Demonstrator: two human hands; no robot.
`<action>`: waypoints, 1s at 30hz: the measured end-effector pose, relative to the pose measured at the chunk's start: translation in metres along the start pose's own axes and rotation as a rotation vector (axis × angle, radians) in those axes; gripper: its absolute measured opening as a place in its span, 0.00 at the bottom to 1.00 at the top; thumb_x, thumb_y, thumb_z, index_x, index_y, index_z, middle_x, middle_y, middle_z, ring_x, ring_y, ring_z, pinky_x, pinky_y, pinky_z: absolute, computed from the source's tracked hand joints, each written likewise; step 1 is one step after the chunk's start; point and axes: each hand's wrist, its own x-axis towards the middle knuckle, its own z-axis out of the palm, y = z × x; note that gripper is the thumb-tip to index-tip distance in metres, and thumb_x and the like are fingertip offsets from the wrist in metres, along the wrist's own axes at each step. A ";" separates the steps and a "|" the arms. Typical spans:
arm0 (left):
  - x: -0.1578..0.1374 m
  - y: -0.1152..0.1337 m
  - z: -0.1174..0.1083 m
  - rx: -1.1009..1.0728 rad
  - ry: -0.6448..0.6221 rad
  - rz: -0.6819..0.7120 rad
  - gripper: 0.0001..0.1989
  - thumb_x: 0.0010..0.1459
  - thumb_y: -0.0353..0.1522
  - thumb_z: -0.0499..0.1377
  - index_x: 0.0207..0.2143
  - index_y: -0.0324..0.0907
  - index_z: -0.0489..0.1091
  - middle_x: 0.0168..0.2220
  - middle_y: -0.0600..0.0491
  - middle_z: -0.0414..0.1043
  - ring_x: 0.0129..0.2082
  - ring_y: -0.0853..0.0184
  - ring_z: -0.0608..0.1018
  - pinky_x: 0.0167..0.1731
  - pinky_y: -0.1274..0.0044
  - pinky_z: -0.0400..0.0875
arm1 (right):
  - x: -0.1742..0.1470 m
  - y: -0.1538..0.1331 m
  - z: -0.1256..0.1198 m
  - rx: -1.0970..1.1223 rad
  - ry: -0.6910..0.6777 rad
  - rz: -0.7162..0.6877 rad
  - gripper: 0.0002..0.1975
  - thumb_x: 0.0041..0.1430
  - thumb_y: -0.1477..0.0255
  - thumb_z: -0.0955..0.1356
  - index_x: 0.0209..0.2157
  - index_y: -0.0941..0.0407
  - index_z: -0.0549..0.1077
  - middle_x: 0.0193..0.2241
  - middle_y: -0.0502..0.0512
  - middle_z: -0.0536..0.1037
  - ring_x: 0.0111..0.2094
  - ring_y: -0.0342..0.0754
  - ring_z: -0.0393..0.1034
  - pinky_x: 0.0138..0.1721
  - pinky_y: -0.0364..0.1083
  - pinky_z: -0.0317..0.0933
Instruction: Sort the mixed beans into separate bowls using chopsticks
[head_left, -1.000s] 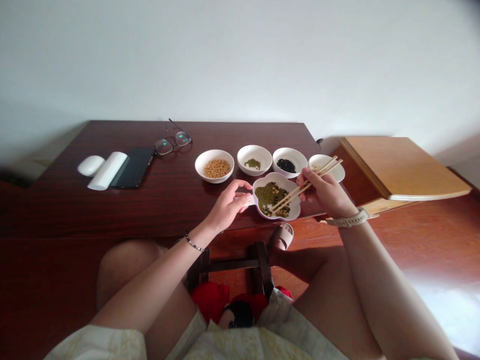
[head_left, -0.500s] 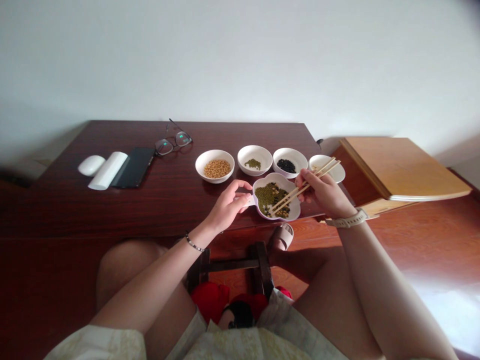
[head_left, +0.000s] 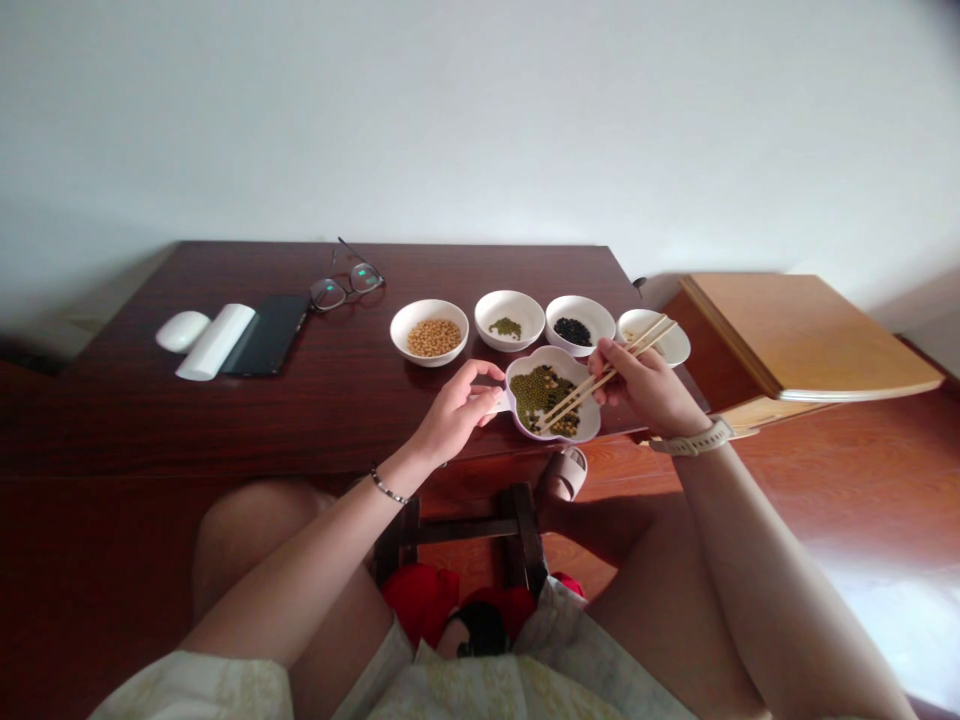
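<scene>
My left hand (head_left: 463, 408) is closed on the short handle of a white flower-shaped bowl (head_left: 514, 424) at the table's front edge. Mixed green, black and tan beans (head_left: 537, 394) cover its bottom. A pair of chopsticks (head_left: 600, 380) is gripped in my right hand (head_left: 636, 384), their tips down among the beans at the near side. Behind it stand a bowl of tan beans (head_left: 433, 338), a bowl with a few green beans (head_left: 505, 327) and a bowl of black beans (head_left: 572, 332). A fourth white bowl (head_left: 679, 346) is partly hidden by my right hand and the chopsticks.
On the dark table (head_left: 247, 270), eyeglasses (head_left: 347, 287), a black tablet-like device (head_left: 268, 335), a white cylinder-like case (head_left: 216, 342) and a white rounded object (head_left: 184, 331) lie to the left. A wooden cabinet (head_left: 810, 335) stands at the right, close to the table.
The chopstick tips have shifted very slightly left and toward me inside the flower-shaped bowl, with my right hand moving a little left. My left hand and the bowls stay put.
</scene>
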 end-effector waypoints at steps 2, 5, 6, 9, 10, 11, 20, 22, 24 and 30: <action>0.000 -0.001 0.000 0.001 -0.003 0.005 0.12 0.71 0.38 0.64 0.51 0.42 0.70 0.27 0.61 0.65 0.26 0.71 0.67 0.29 0.77 0.61 | 0.000 0.000 0.000 0.016 0.008 0.001 0.29 0.66 0.42 0.73 0.29 0.54 0.77 0.18 0.53 0.77 0.18 0.44 0.67 0.19 0.42 0.61; 0.000 -0.003 -0.001 0.001 -0.005 0.007 0.12 0.71 0.38 0.64 0.51 0.42 0.70 0.27 0.61 0.64 0.26 0.71 0.67 0.29 0.77 0.61 | 0.001 0.002 -0.002 0.077 0.017 0.006 0.27 0.66 0.43 0.74 0.29 0.53 0.77 0.18 0.52 0.75 0.18 0.43 0.68 0.19 0.42 0.60; 0.001 -0.003 -0.001 -0.001 -0.005 0.005 0.12 0.71 0.38 0.64 0.51 0.43 0.70 0.27 0.61 0.65 0.26 0.71 0.67 0.29 0.77 0.61 | 0.001 0.002 -0.003 0.100 0.020 0.001 0.27 0.66 0.44 0.75 0.29 0.53 0.77 0.18 0.51 0.75 0.18 0.43 0.67 0.18 0.42 0.60; 0.001 -0.005 -0.001 -0.009 -0.001 -0.002 0.12 0.70 0.38 0.64 0.51 0.43 0.70 0.27 0.61 0.65 0.26 0.71 0.67 0.28 0.77 0.61 | 0.003 0.002 -0.007 0.193 0.051 -0.026 0.25 0.65 0.46 0.76 0.29 0.53 0.77 0.21 0.51 0.74 0.20 0.43 0.66 0.18 0.42 0.60; 0.001 -0.005 -0.001 -0.009 -0.001 0.000 0.12 0.70 0.38 0.64 0.51 0.43 0.70 0.27 0.61 0.65 0.26 0.71 0.67 0.28 0.77 0.61 | 0.004 0.002 -0.008 0.235 0.075 -0.038 0.24 0.65 0.47 0.77 0.29 0.53 0.76 0.22 0.51 0.74 0.20 0.43 0.66 0.18 0.42 0.61; 0.001 -0.005 -0.001 -0.009 -0.002 0.003 0.12 0.70 0.38 0.64 0.51 0.43 0.70 0.27 0.61 0.65 0.26 0.71 0.67 0.29 0.77 0.61 | 0.005 0.001 -0.009 0.279 0.104 -0.052 0.23 0.65 0.49 0.78 0.29 0.53 0.76 0.24 0.51 0.74 0.21 0.42 0.66 0.18 0.42 0.61; 0.001 -0.005 -0.001 -0.002 -0.005 0.006 0.12 0.71 0.38 0.64 0.51 0.42 0.70 0.27 0.61 0.65 0.26 0.71 0.68 0.29 0.77 0.61 | 0.023 0.015 -0.033 0.500 0.461 -0.180 0.20 0.65 0.54 0.79 0.31 0.52 0.73 0.28 0.48 0.76 0.23 0.39 0.69 0.20 0.38 0.66; 0.000 -0.004 -0.001 -0.001 -0.002 0.006 0.12 0.71 0.38 0.64 0.51 0.42 0.70 0.27 0.61 0.65 0.26 0.71 0.68 0.29 0.77 0.61 | 0.026 0.019 -0.038 0.521 0.539 -0.218 0.19 0.66 0.55 0.78 0.31 0.52 0.74 0.29 0.48 0.77 0.23 0.39 0.70 0.20 0.38 0.67; 0.000 -0.004 -0.001 -0.002 -0.002 0.005 0.13 0.70 0.39 0.64 0.51 0.42 0.70 0.27 0.61 0.65 0.26 0.70 0.68 0.28 0.77 0.61 | 0.027 0.022 -0.040 0.538 0.611 -0.242 0.18 0.65 0.55 0.78 0.31 0.52 0.75 0.29 0.47 0.77 0.24 0.40 0.72 0.19 0.38 0.67; 0.001 -0.005 -0.002 -0.006 0.000 0.003 0.13 0.70 0.38 0.64 0.51 0.42 0.70 0.27 0.61 0.65 0.26 0.70 0.68 0.28 0.77 0.61 | 0.030 0.028 -0.043 0.509 0.698 -0.287 0.17 0.66 0.55 0.77 0.30 0.50 0.77 0.26 0.48 0.78 0.24 0.43 0.76 0.19 0.40 0.70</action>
